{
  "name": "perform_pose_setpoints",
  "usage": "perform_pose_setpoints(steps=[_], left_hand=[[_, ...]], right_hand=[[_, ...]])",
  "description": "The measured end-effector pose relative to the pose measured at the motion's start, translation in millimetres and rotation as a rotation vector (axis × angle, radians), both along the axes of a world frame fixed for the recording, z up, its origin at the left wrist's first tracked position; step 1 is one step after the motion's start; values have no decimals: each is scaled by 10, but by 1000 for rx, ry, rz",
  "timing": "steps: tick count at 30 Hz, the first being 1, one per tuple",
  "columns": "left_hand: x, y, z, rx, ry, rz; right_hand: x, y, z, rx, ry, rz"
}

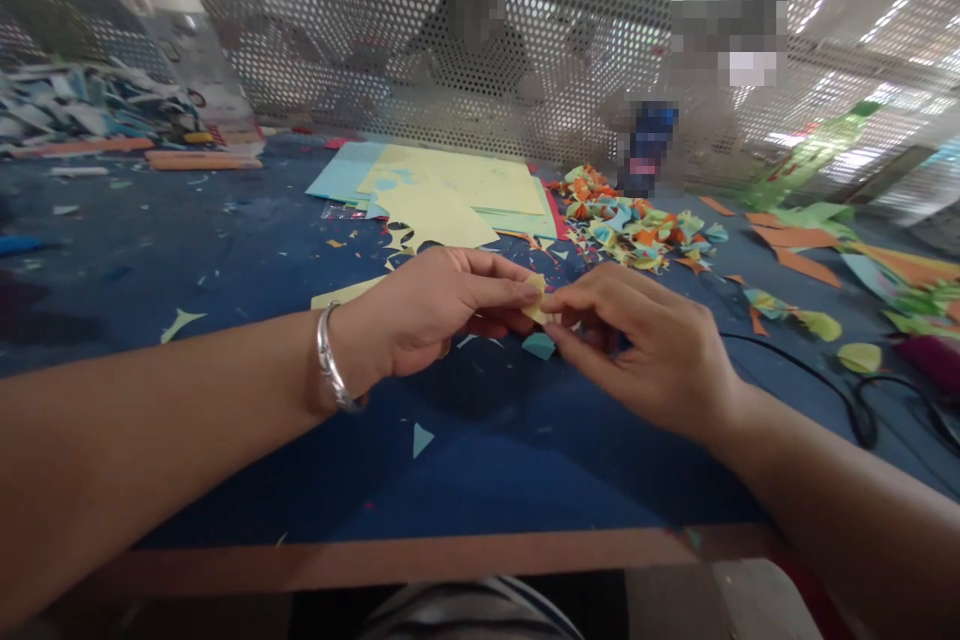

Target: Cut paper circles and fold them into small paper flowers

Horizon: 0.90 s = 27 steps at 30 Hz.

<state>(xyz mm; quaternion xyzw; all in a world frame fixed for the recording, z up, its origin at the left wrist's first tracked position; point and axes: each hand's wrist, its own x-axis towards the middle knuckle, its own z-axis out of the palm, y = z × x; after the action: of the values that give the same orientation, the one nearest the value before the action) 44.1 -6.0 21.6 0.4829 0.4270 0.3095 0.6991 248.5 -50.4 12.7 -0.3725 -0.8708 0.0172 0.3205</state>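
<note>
A small folded piece of yellow paper [535, 298] is pinched between my two hands above the blue table. My left hand [450, 305], with a silver bangle on its wrist, grips the paper's left side between thumb and fingers. The fingertips of my right hand [637, 335] are closed on its right edge. Just below the fingers lies a small teal paper piece [538, 347]. A pale blue triangular scrap [422, 439] rests nearer the table's front edge. Part of a yellow sheet [349, 293] shows behind my left wrist.
Stacked yellow and blue sheets [457, 180] lie at the back, beside a heap of small folded paper pieces [637, 225]. A clear bottle [199, 60] stands back left near paper strips [82, 110]. A black cable [810, 370] and orange paper [799, 250] are at right.
</note>
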Motion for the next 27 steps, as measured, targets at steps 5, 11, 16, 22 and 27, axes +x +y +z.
perform_pose_setpoints(steps=[5,11,16,22,27], left_hand=[[0,-40,-67,65,-23,-47],[31,-106,-63,140,-34,-84],[25,-139,-79,270,3,-91],[18,-144,-86,381,125,-70],[7,-118,-107,401,145,-73]], right_hand=[[-12,7,17,-22,71,-19],[-35,24,35,-211,189,-134],[-53,31,44,-279,251,-154],[-50,41,30,-343,282,-157],[-42,54,23,-386,301,-154]])
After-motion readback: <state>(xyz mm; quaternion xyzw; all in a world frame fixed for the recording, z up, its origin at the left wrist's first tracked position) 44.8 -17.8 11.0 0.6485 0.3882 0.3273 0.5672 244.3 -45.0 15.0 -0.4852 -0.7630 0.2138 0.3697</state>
